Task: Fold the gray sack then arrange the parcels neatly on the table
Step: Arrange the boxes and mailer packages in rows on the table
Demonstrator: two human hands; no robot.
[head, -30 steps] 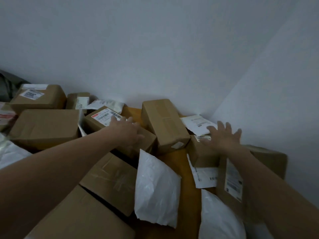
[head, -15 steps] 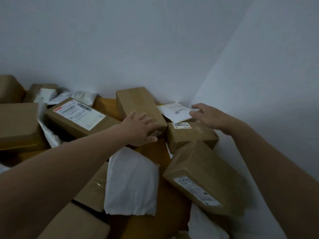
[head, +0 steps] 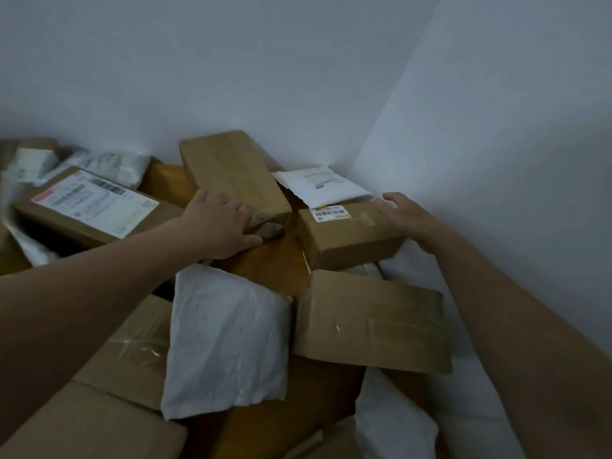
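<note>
Parcels lie scattered on an orange-brown table (head: 275, 270) in a room corner. My left hand (head: 225, 226) grips the near end of a long brown box (head: 231, 170), fingers on top and thumb against its front face. My right hand (head: 409, 220) rests with straight fingers on the top right end of a small brown box with a barcode label (head: 344, 240). A white mailer (head: 323, 187) lies behind that box in the corner. The gray sack is not in view.
A white poly bag (head: 225, 339) and a flat brown box (head: 371, 323) lie in front of my hands. A large labelled box (head: 89, 207) sits at the left, more brown boxes (head: 132, 352) at lower left. White walls close the back and right.
My left hand went from the labelled box to the long brown box's near end. My right hand drew back from the white mailer onto the barcode box. The view turned right.
</note>
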